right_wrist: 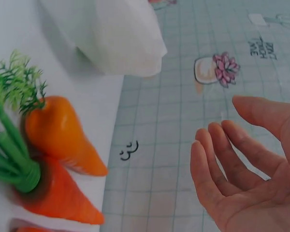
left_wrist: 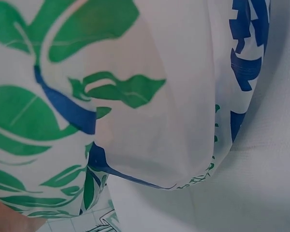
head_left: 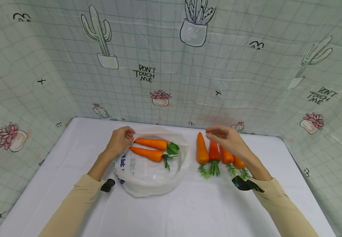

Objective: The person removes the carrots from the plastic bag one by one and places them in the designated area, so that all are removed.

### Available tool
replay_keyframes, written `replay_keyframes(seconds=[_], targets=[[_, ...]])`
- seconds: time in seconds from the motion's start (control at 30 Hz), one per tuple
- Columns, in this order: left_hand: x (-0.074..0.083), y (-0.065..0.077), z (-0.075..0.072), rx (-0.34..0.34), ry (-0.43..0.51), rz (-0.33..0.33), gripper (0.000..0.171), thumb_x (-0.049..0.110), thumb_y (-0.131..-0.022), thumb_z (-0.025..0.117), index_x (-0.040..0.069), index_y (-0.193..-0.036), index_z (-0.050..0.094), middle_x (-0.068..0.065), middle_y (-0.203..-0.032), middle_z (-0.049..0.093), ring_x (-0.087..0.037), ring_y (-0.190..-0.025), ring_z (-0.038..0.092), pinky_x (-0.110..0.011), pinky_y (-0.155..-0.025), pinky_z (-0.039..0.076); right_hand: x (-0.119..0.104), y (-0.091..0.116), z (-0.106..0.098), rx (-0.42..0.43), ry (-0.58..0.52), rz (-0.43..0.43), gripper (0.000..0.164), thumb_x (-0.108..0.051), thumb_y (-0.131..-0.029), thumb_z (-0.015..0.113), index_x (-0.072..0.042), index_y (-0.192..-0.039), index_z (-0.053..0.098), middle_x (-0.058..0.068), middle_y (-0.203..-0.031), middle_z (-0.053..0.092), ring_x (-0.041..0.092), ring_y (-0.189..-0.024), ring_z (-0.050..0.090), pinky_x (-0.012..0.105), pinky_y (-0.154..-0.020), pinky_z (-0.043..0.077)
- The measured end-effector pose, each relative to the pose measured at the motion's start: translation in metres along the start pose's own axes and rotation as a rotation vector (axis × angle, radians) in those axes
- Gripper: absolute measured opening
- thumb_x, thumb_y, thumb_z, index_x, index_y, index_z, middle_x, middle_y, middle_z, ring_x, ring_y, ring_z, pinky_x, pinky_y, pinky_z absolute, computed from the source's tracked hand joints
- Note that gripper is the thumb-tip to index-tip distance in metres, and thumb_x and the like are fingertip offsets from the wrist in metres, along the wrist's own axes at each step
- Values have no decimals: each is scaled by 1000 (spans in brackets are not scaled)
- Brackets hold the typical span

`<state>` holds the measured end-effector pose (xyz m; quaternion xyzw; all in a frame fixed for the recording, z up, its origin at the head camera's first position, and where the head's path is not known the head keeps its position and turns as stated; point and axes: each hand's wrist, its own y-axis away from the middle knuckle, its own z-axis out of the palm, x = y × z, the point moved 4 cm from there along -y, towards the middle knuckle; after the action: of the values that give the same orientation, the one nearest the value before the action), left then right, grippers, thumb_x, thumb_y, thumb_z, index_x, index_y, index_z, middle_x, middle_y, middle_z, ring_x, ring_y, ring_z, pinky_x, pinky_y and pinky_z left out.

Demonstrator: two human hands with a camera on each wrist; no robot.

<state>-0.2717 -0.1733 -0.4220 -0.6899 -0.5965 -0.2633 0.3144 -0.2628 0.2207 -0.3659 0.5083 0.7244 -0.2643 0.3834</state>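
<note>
**Carrots beside an opened plastic bag, both hands over the table**

At the left of the scene the left hand (head_left: 120, 140) is seen with its fingers curled round the far-left rim of a white plastic bag (head_left: 150, 177), which is pinched and held up. The bag is laid on the white table (head_left: 188, 210) with its mouth spread wide; blue and green print is shown on its thin film in the left wrist view (left_wrist: 135, 92). Two carrots (head_left: 151, 148) are lodged inside the bag, lying crosswise with their green tops pointing right. The film is judged to be light, limp and slippery, so that it is best taken at the rim, where it can be gathered between thumb and fingers.

To the right of the bag a row of four carrots (head_left: 214, 152) is laid on the table, tips pointing far and green tops near. The right hand (head_left: 227, 138) is held just above the tips of this row, fingers loosely extended and gripping nothing; its empty palm is confirmed in the right wrist view (right_wrist: 246, 169). The carrots are judged to be light, stiff and smooth, probably imitations; the thick orange body offers a surer hold than the tapered tip or the flexible green top
</note>
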Motion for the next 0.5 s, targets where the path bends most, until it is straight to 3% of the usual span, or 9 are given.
replay_keyframes(seconds=[0.33,0.5], targets=[[-3,-2,1,0,-1,10,22,-8,-94,60,-11,-115,64,-24,-100,66,-37,-92,66,-50,-89,57,-25,-19,21,-31,-21,-86,33,-21,-101,67,-5,-130,67,13,-126,70,28,-116,65,45,-103,51],[-3,-3,2,-34,7,24,25,-8,-93,63,-11,-118,64,-25,-103,66,-38,-94,66,-50,-89,57,-36,-29,34,-46,-15,-117,32,-20,-100,69,-5,-128,69,12,-123,71,27,-114,66,43,-100,53]])
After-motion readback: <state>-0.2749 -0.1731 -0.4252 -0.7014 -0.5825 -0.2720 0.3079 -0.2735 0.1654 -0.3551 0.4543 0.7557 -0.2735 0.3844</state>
